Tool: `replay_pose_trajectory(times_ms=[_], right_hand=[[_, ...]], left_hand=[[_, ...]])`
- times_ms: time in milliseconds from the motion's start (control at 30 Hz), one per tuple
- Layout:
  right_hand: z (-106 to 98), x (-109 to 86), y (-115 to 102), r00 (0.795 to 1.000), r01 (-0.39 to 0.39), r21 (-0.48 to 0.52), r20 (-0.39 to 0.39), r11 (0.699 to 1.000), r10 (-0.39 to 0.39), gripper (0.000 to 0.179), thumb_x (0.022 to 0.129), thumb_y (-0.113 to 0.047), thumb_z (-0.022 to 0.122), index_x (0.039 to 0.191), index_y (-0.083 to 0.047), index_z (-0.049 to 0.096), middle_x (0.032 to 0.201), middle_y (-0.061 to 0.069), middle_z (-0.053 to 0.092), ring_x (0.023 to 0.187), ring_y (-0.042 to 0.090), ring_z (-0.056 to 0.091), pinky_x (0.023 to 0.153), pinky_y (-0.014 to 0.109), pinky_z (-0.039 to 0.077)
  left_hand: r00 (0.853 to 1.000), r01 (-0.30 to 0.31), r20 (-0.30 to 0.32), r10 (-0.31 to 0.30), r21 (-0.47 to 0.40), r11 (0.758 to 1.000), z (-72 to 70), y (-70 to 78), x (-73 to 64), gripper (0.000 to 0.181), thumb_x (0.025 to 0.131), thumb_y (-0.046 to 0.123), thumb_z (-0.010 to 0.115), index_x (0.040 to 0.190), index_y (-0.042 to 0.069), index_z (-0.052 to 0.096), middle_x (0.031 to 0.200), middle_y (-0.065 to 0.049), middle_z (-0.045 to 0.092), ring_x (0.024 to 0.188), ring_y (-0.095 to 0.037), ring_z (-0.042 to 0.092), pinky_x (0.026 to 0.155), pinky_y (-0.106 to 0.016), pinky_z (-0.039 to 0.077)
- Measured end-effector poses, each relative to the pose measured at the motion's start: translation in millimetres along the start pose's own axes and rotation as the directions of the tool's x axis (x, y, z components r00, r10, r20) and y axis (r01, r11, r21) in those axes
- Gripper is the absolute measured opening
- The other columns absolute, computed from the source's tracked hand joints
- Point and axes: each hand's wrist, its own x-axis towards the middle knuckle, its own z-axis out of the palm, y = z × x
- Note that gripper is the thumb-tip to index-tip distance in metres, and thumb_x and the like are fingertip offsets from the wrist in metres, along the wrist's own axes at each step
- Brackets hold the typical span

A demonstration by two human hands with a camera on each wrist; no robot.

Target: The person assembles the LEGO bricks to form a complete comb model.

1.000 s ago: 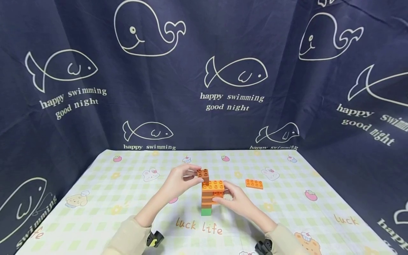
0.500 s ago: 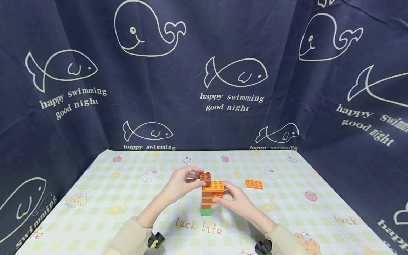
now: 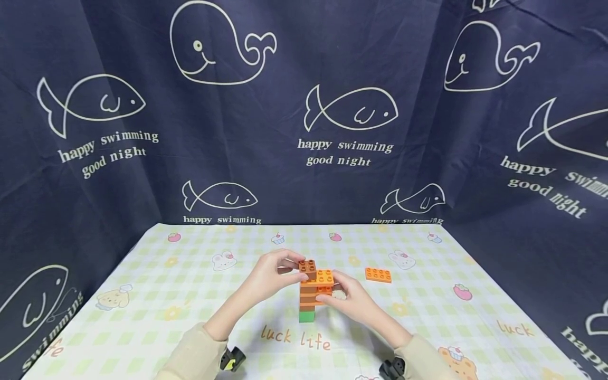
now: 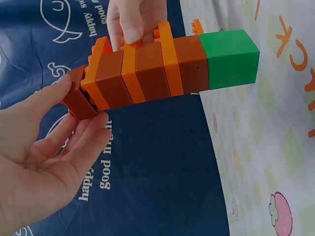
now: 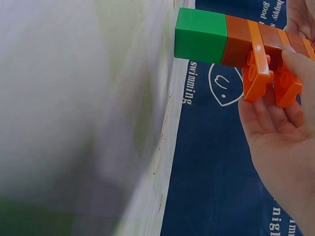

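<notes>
My left hand (image 3: 271, 272) pinches a brown square toy brick (image 3: 307, 268) between thumb and fingers. It sits at the left end of the top orange brick (image 3: 325, 276) of a tower, slightly askew to it in the left wrist view (image 4: 81, 96). Beneath, brown bricks (image 4: 153, 71) alternate with thin orange bricks (image 5: 258, 69) that jut out to the right. A green brick (image 3: 306, 316) forms the tower's base. From the right side, my right hand (image 3: 353, 298) grips the jutting orange bricks, thumb in front and fingers behind.
A loose orange eight-stud brick (image 3: 378, 275) lies on the table, beyond my right hand to the right. A checked, printed cloth (image 3: 142, 316) covers the table. Dark blue fabric (image 3: 285, 63) with fish and whale drawings hangs behind and at the sides.
My left hand has moved right and slightly down, carrying the brown brick from above the tower's left edge onto its top left end. My right hand keeps its grip in place.
</notes>
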Motion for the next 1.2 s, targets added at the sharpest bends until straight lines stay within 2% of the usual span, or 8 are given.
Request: replay_pose_trajectory(times_ms=[200,600,867,1100,1200], right_hand=[[-0.3,-0.2,0.2,1.0,-0.01,-0.004,0.001,1.0,0.01,0.037,0.086,-0.015,0.068,0.119,-0.005,0.057,0.11,0.007,0.065,0.102,0.021,0.063,0.095,0.038,0.05],[-0.3,0.0,0.2,1.0,-0.016,-0.001,-0.003,1.0,0.016,0.035,0.085,-0.015,0.068,0.117,-0.004,0.058,0.109,0.007,0.065,0.101,0.017,0.062,0.094,0.037,0.05],[-0.4,-0.4,0.1,1.0,-0.018,0.001,-0.002,1.0,0.018,0.037,0.086,-0.015,0.068,0.119,-0.004,0.057,0.111,0.008,0.065,0.103,0.021,0.063,0.096,0.038,0.049],[6.2,5.6,36.0,1.0,0.014,-0.022,-0.01,1.0,-0.014,0.038,0.086,-0.018,0.068,0.121,-0.008,0.056,0.112,0.005,0.064,0.102,0.016,0.062,0.094,0.032,0.05],[6.6,6.0,38.7,1.0,0.014,-0.011,-0.011,1.0,-0.014,0.038,0.086,-0.022,0.068,0.121,-0.011,0.057,0.111,0.002,0.064,0.102,0.014,0.062,0.095,0.031,0.05]], left_hand=[[1.0,-0.01,0.007,0.01,-0.012,1.0,1.2,0.3,0.3,0.031,0.08,0.016,0.074,0.107,0.004,0.065,0.108,-0.011,0.066,0.093,-0.022,0.067,0.09,-0.039,0.053],[0.999,-0.023,0.026,0.022,0.023,0.999,0.8,2.4,-0.1,0.03,0.08,0.013,0.074,0.107,0.006,0.066,0.107,-0.008,0.066,0.091,-0.02,0.067,0.089,-0.037,0.054],[0.999,-0.036,0.006,0.036,0.061,0.997,6.6,-2.5,2.4,0.033,0.079,0.024,0.076,0.105,0.007,0.065,0.102,-0.006,0.068,0.09,-0.018,0.066,0.09,-0.036,0.053],[0.999,-0.023,-0.024,0.023,0.031,0.999,10.7,-4.6,2.9,0.03,0.078,0.023,0.076,0.1,0.007,0.064,0.097,-0.005,0.068,0.087,-0.018,0.067,0.088,-0.039,0.054],[1.0,-0.019,-0.021,0.02,0.029,0.999,10.5,-4.1,2.3,0.03,0.079,0.022,0.076,0.101,0.007,0.064,0.097,-0.005,0.068,0.087,-0.017,0.066,0.089,-0.038,0.054]])
